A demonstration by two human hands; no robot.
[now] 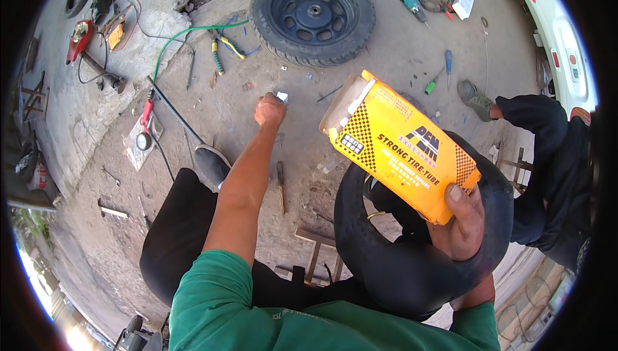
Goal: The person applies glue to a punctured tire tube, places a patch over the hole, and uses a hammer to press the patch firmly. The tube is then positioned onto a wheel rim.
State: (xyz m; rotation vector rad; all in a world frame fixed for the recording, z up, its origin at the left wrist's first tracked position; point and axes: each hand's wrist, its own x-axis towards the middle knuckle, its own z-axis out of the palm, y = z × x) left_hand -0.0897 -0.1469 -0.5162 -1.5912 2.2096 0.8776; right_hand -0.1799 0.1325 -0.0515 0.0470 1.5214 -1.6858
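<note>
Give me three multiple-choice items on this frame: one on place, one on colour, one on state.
1. Where does the wheel lie?
A. flat on the ground ahead of the person
B. on the person's lap
C. propped upright against the car

2. What colour is the box in the right hand?
A. blue
B. yellow-orange
C. white

3. How is the left hand?
A. open and flat on the ground
B. closed on a small white scrap, arm stretched out
C. gripping the black rubber tube

Answers:
1 A, it lies on its side on the concrete, hub up.
2 B, yellow-orange with black checks.
3 B, fingers are curled, the scrap at the fingertips.
</note>
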